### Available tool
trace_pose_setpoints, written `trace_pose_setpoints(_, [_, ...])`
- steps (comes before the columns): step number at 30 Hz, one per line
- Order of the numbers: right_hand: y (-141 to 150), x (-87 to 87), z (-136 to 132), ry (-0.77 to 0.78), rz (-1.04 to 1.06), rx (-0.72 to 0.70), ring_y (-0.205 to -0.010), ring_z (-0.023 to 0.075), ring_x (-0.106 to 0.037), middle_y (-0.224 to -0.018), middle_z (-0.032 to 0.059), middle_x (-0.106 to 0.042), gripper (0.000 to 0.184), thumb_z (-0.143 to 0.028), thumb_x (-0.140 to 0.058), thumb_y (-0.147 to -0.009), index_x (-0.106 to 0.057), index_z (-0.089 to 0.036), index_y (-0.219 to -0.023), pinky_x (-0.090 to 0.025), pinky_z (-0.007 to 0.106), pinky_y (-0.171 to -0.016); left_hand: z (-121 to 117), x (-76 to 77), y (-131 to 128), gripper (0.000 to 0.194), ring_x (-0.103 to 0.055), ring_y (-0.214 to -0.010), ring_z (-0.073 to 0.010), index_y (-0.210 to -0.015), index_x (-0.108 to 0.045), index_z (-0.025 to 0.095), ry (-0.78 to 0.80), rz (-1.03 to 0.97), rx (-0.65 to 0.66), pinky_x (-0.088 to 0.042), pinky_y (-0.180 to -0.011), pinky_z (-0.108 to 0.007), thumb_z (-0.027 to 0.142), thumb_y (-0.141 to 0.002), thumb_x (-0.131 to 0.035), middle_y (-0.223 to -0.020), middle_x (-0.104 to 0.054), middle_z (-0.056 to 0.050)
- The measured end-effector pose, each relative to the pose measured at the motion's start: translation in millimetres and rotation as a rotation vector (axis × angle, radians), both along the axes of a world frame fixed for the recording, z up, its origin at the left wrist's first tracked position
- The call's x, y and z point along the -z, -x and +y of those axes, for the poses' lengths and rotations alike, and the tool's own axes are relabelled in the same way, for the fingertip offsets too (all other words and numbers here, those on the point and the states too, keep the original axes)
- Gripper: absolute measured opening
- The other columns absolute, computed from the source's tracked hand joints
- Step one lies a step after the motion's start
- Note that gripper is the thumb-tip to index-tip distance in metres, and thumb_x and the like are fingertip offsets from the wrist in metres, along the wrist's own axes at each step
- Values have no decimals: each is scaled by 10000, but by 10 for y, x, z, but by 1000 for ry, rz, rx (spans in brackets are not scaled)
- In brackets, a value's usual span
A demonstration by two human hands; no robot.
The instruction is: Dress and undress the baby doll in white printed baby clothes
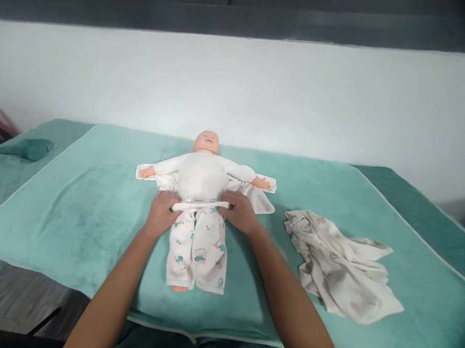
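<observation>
Doll between both hands, each in firm grip on its trouser waistband.

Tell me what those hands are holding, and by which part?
The patterned trousers, by the waistband: the left hand grips one side, the right hand the other.

Out to my right, there's a crumpled, pale patterned cloth sprawled across the soft green cover! Over on my far left sits a darker green cushion. Straight ahead of me, white wall, dark band above it, and down low, left, grey floor.
</observation>
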State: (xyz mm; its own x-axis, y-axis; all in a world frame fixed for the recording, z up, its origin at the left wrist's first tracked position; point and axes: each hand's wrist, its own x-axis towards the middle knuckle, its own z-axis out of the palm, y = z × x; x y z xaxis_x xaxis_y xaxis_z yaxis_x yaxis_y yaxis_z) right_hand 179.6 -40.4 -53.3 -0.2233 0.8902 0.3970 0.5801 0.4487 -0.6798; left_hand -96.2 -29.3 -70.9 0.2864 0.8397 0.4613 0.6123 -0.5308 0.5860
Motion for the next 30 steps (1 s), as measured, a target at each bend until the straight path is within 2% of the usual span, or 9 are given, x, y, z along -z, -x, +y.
trace_pose_setpoints(2, [39,55,-7,-78,32,119,-632,149,-395,-626,-39,-398,261,-178,-583,-722,-355,-230,-605,-350,306,-677,-5,50,-23,300,-488,-694,-191,-620,-438,229,-69,57,-73,-411,-812,-373,315,-875,-569,-640,-530,-7])
trace_pose_setpoints(5, [58,89,16,3,126,186,-648,153,-422,-716,-39,-483,154,-156,-573,-686,-475,-241,-768,-352,288,-635,-22,48,-40,105,-525,-767,-213,-770,-549,235,2,80,-141,-414,-784,-358,301,-828,-607,-770,-632,-26])
trace_pose_setpoints(7, [31,75,32,54,142,141,-686,160,-461,-787,-29,-537,188,-156,-566,-706,-522,-244,-866,-373,287,-648,-50,8,-45,114,-539,-824,-223,-895,-582,237,88,92,-167,-417,-784,-353,289,-805,-628,-869,-655,-32])
trace_pose_setpoints(11, [-108,5,-2,75,102,-90,-804,178,-543,-872,9,-593,35,-198,-551,-810,-556,-228,-794,-431,304,-737,-131,-109,-11,142,-532,-826,-195,-897,-548,223,207,28,-109,-430,-795,-334,339,-848,-613,-907,-594,-20])
trace_pose_setpoints(14, [-201,-23,-78,176,46,-218,-841,195,-597,-911,9,-650,123,-349,-660,-851,-621,-232,-859,-464,313,-750,-188,-202,65,321,-555,-919,-193,-953,-558,222,334,-45,45,-468,-829,-318,462,-805,-711,-1026,-583,-33])
trace_pose_setpoints(16, [-207,-21,-127,173,-16,-216,-879,223,-613,-934,15,-677,292,-422,-803,-749,-653,-234,-915,-470,331,-770,-222,-237,112,433,-563,-1007,-209,-976,-565,227,372,-44,125,-481,-883,-326,498,-729,-794,-1110,-577,-46])
trace_pose_setpoints(19, [-124,3,-182,118,-117,-163,-805,223,-581,-781,11,-631,306,-385,-867,-677,-618,-220,-741,-435,337,-750,-277,-204,139,398,-563,-1005,-218,-818,-524,222,272,-19,128,-471,-893,-341,514,-746,-786,-1047,-600,-53])
trace_pose_setpoints(25, [105,83,-275,59,-132,-1,-648,188,-487,-574,-10,-480,315,-205,-703,-706,-421,-227,-568,-364,331,-711,-365,52,122,408,-435,-606,-175,-586,-346,230,-97,130,-59,-388,-718,-347,386,-921,-522,-564,-449,9])
trace_pose_setpoints(30, [149,86,-292,135,-49,195,-629,187,-462,-592,-14,-482,208,-187,-579,-732,-401,-238,-638,-301,308,-620,-383,82,98,195,-511,-659,-201,-688,-501,239,-30,162,-182,-410,-723,-351,340,-834,-583,-650,-570,-15])
